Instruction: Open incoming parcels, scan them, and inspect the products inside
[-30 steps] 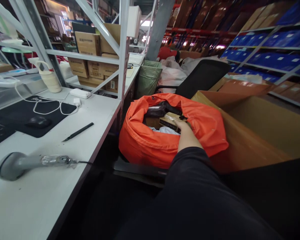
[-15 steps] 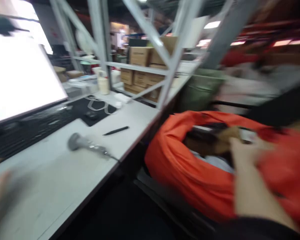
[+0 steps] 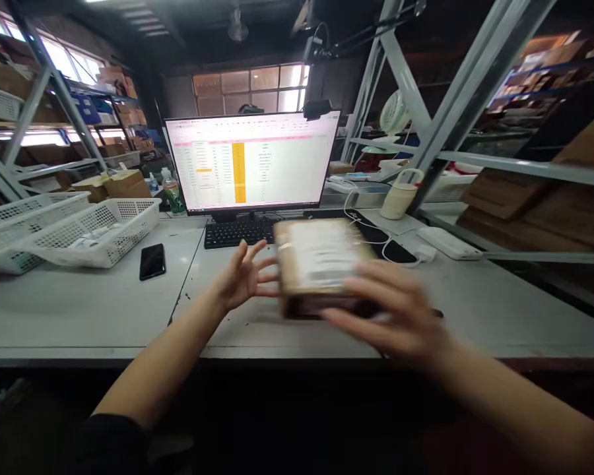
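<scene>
Right hand [image 3: 400, 310] pinches the box [image 3: 319, 254] at its near right corner. Left hand [image 3: 243, 277], fingers spread, is at its left.

Box [image 3: 307, 300]: brown cardboard, motion-blurred; white paper label [image 3: 324, 251] on top. Tabletop [image 3: 232, 333]: smooth white laminate look, dark chips along seam. Phone [image 3: 152, 261]: glossy black, glass-like. Baskets [image 3: 106, 241]: white perforated plastic. Keyboard [image 3: 235, 233]: black plastic. Jug [image 3: 397, 199]: smooth cream plastic look. Bottle [image 3: 172, 190]: see-through green plastic. Shelf frame [image 3: 458, 86]: smooth grey painted metal. Mouse mat [image 3: 400, 253]: matt black. Cable [image 3: 371, 241]: white, plastic-coated look.
</scene>
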A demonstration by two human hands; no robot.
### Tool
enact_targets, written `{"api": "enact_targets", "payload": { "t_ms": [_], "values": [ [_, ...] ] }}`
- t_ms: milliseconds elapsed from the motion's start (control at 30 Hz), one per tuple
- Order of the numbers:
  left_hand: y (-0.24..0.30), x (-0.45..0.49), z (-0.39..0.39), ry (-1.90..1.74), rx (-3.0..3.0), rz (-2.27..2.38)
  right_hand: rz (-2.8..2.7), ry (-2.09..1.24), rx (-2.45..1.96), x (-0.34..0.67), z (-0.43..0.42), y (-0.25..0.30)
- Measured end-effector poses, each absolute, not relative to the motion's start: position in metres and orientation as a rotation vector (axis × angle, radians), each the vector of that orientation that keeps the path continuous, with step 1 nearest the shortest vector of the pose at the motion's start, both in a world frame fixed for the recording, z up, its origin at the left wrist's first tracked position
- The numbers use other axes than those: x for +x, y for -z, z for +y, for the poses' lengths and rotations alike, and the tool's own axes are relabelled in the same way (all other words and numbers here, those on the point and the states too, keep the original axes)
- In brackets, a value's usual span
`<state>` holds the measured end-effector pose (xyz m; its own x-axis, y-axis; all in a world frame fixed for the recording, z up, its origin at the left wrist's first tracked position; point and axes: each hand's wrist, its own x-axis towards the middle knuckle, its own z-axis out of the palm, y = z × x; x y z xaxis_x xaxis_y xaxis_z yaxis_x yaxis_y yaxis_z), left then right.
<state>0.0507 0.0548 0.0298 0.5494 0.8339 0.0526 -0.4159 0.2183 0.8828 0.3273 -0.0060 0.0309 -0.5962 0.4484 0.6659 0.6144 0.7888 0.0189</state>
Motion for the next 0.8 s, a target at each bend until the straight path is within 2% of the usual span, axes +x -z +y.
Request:
{"api": "enact_targets", "payload": {
  "t_ms": [100,133,200,333,433,533,633,800],
  "values": [
    [-0.031,0.035,0.067,-1.129,0.957,0.613,-2.396,0.740,-0.267,0.271,0.005,-0.025],
    [-0.027,0.028,0.075,-1.228,0.967,0.684,-2.415,0.805,-0.220,0.258,0.011,-0.022],
    [-0.014,0.011,0.094,-1.430,1.012,0.810,-2.454,0.752,-0.399,0.251,0.024,-0.015],
    [0.015,-0.017,0.127,-1.656,1.063,0.953,-2.242,0.287,-1.163,0.303,0.049,0.005],
    [0.028,-0.025,0.136,-1.721,1.091,0.988,-1.987,-0.459,-1.596,0.343,0.061,0.015],
    [0.035,-0.023,0.135,-1.764,1.105,1.000,-1.646,-1.068,-1.704,0.347,0.062,0.014],
    [0.036,-0.018,0.131,-1.796,1.090,1.025,-1.470,-1.324,-1.699,0.326,0.054,0.004],
    [0.036,-0.013,0.123,-1.831,1.111,1.045,-1.532,-1.447,-1.499,0.284,0.027,-0.014]
  ]
}}
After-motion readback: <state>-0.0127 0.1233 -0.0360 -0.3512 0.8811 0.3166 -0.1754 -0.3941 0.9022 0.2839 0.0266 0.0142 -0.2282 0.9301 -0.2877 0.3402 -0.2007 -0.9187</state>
